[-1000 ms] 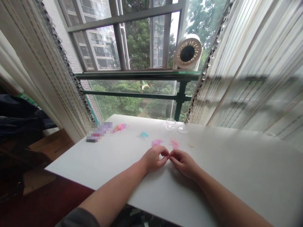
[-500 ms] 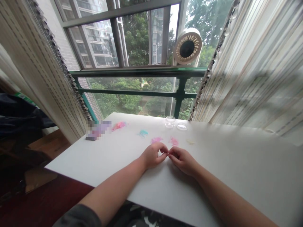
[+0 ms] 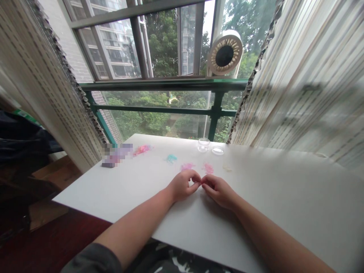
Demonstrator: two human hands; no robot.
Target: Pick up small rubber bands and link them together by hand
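Over the white table (image 3: pixel 136 182), my left hand (image 3: pixel 185 185) is closed in a pinch, thumb against forefinger. My right hand (image 3: pixel 218 190) pinches too, and the fingertips of both hands meet. Whatever they hold between them is too small to make out. Just beyond the fingers lie a small pile of purple-pink bits (image 3: pixel 187 166) and a pile of pink bits (image 3: pixel 208 168). To their right is a little patch of pale yellow bits (image 3: pixel 227 168). A pile of turquoise bits (image 3: pixel 171 158) lies farther left.
A clear round container (image 3: pixel 203 145) and its clear lid (image 3: pixel 218 151) stand near the table's far edge. At the far left are a mixed pink and orange pile (image 3: pixel 143 150) and a blurred-out box (image 3: pixel 116 155). A round white fan (image 3: pixel 225 55) stands by the window.
The hands stay fingertip to fingertip, with only a slight shift of the fingers. The whole view has moved a little.
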